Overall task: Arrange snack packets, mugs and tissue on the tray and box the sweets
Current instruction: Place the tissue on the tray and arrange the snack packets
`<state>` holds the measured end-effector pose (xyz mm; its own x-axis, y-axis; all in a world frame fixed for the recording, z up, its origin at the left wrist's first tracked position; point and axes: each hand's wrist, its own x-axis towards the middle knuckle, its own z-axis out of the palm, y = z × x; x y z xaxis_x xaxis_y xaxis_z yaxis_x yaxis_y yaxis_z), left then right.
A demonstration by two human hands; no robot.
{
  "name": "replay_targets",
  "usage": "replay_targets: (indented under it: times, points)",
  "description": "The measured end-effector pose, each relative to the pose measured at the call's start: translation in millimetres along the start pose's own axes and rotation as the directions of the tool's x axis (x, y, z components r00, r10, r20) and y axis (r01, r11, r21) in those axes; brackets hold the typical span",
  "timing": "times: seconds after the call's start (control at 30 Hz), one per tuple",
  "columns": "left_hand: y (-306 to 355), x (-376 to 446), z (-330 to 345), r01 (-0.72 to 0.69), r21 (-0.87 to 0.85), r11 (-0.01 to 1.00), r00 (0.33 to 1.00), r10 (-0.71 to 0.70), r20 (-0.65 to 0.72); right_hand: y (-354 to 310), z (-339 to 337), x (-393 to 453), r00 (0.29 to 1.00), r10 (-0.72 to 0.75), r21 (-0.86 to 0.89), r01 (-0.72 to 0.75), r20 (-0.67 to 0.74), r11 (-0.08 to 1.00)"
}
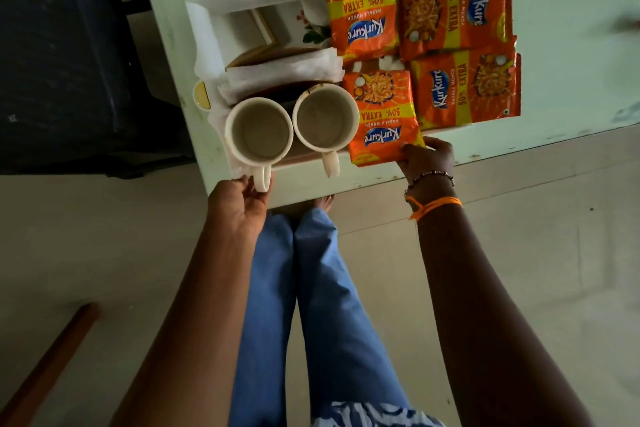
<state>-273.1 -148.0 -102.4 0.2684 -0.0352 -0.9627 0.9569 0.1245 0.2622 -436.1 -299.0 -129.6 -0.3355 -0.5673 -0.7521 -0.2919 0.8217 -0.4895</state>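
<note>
A white tray (pixel 207 7) lies on the pale green table (pixel 571 28). Two empty cream mugs, the left mug (pixel 258 130) and the right mug (pixel 325 118), stand side by side at its near edge with their handles towards me. White tissue (pixel 284 69) lies just behind them. Several orange Kurkure snack packets (pixel 464 90) cover the tray's right half. My left hand (pixel 242 201) grips the tray's near left corner beside the left mug's handle. My right hand (pixel 429 159) grips the near right corner, its thumb on the nearest packet (pixel 381 121).
A white box with a flower print (pixel 277 24) sits in the tray's far part. A dark piece of furniture (pixel 69 45) stands left of the table. A wooden bar (pixel 45 357) lies on the floor at lower left. My legs (pixel 311 288) are under the table edge.
</note>
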Motion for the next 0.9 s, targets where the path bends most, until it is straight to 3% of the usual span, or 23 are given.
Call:
replay_targets:
  times: [0.17,0.3,0.4,0.5,0.57,0.6,0.67,0.7,0.8,0.9]
  points:
    - [15,5,0,-0.045,0.049,0.998,0.998,0.042,0.05,-3,6,-4,0.999,0.002,0.048,-0.004,0.047,0.999]
    - [3,1,-15,-0.057,0.196,0.979,0.998,0.058,0.001,-3,-2,-4,0.977,0.152,0.042,-0.16,0.151,0.986]
    - [-23,-10,-32,0.036,0.324,0.945,0.999,-0.022,-0.047,-5,-15,4,0.994,0.111,0.039,-0.11,-0.021,0.993]
    - [-56,-28,-31,0.08,0.519,0.851,0.991,-0.123,0.048,-17,-30,19,0.982,0.059,0.179,-0.027,-0.179,0.983]
    - [-76,-38,-18,-0.111,0.713,0.692,0.975,-0.064,0.213,-26,-39,31,0.981,0.07,0.248,-0.023,-0.181,0.968]
    - [-83,-41,-8,-0.264,0.799,0.541,0.944,-0.023,0.328,-30,-43,35,0.985,0.064,0.221,-0.028,-0.159,0.975]
    - [-92,-46,14,-0.542,0.806,0.238,0.829,-0.005,0.559,-36,-46,44,0.993,0.028,0.148,-0.011,-0.116,0.989]
    - [-94,-48,25,-0.636,0.758,0.144,0.764,-0.017,0.644,-38,-46,45,0.994,0.009,0.131,0.006,-0.11,0.991]
    - [-93,-54,59,-0.789,0.615,-0.011,0.615,-0.03,0.788,-41,-46,50,0.989,-0.044,0.092,0.058,-0.144,0.994]
    - [-84,-55,81,-0.843,0.536,-0.034,0.537,-0.023,0.843,-40,-47,52,0.987,-0.062,0.071,0.073,-0.148,0.995]
